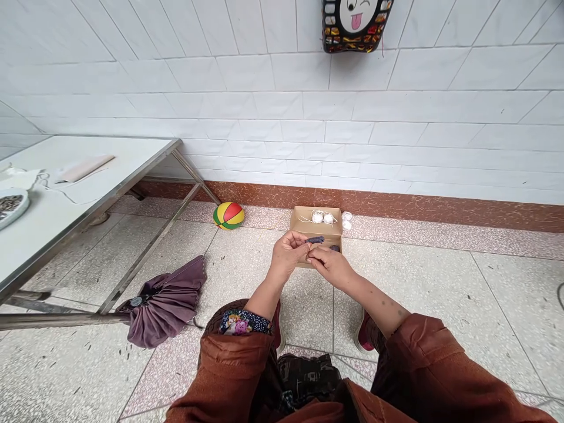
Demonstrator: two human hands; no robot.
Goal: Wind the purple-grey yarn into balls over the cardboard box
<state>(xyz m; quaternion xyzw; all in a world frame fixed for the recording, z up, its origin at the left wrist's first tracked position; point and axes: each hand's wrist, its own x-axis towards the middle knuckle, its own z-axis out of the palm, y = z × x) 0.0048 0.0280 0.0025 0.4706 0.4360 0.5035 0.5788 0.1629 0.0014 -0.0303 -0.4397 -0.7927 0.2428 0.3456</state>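
A small dark blue bundle (pixel 314 239), which looks like wound yarn, is held between the thumb and fingers of my left hand (pixel 291 252). Close against it, my right hand (pixel 330 265) has its fingers pinched together; what they grip, if anything, is too small to make out. Both hands are above an open cardboard box (pixel 294 218) on the floor. Two white balls of yarn (pixel 322 218) with loose strands lie in its far half. Another dark piece (pixel 335 248) shows in the near half, partly hidden by my right hand.
Two small white balls (pixel 346 221) sit right of the box. A striped ball (pixel 229 215) rests by the wall. At left are a metal-framed table (pixel 132 154) and a purple folded umbrella (pixel 170 305). A black basket (pixel 356 44) hangs on the wall.
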